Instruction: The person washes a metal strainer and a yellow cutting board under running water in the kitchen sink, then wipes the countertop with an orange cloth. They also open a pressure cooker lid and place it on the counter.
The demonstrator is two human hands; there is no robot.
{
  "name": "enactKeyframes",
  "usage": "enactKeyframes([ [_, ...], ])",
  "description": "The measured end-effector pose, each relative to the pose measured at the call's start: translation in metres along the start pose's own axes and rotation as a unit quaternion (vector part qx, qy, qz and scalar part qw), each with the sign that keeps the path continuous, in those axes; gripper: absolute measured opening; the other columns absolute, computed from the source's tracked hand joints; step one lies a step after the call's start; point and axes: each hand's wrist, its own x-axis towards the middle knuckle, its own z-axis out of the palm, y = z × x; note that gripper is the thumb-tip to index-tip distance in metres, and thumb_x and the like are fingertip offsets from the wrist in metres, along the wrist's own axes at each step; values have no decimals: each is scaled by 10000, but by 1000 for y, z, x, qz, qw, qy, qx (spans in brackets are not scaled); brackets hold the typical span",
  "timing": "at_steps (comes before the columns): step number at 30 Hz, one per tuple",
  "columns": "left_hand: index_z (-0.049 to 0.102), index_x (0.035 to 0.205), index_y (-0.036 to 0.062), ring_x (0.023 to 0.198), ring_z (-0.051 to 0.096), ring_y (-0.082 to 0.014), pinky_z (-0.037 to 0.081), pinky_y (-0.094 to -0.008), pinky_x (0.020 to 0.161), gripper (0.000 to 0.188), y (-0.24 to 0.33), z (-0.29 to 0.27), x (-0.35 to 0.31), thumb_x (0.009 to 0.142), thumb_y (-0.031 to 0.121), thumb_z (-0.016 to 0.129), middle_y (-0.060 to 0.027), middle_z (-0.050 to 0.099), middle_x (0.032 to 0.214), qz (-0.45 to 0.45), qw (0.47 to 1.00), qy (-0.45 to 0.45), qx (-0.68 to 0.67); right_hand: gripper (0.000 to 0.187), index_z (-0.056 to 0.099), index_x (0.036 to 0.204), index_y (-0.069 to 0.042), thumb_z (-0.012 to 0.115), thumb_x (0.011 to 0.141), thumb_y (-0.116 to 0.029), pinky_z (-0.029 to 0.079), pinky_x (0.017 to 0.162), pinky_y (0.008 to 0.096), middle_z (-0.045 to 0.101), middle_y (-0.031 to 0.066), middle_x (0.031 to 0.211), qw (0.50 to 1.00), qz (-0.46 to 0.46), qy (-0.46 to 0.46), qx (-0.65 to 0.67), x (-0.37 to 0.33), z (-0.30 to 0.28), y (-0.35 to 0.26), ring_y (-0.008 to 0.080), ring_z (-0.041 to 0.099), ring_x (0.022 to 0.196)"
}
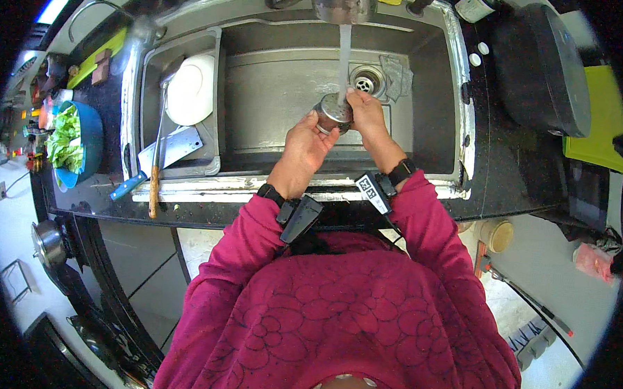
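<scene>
Above the sink point(279, 134), a small round cup-like container point(334, 111) with a shiny rim is held in both hands under a stream of water point(344, 60). My left hand point(308, 144) grips it from the near left, fingers wrapped around its side. From the right, my right hand point(369, 119) closes on its edge, thumb and fingers near the falling water. The water comes from the metal tap point(343, 7) at the far edge and lands on the container. What is inside it is too blurred to make out.
A drain point(367, 81) lies beyond my right hand, a grey cloth-like piece point(397, 78) beside it. The left compartment holds a white bowl point(191, 90), a cleaver point(173, 151) and a wooden-handled utensil point(157, 163). Leafy greens fill a blue basin point(91, 146). A black appliance point(539, 72) stands right.
</scene>
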Motion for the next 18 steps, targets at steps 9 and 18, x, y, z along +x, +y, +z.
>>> enactKeyframes([
  [9,519,993,74,784,525,-166,492,-285,608,164,-5,13,-7,950,219,455,-49,539,940,20,998,45,43,259,593,969,-22,586,855,-254,441,641,255,578,18,818,997,-10,1,-80,1,-9,-13,88,523,727],
  [18,487,1060,55,846,529,-199,514,-328,694,198,-8,16,-3,961,213,418,-81,524,1020,78,995,59,-12,481,476,1222,33,581,873,-281,544,654,301,545,150,1084,998,-33,-29,-34,-29,-5,-7,194,595,903],
])
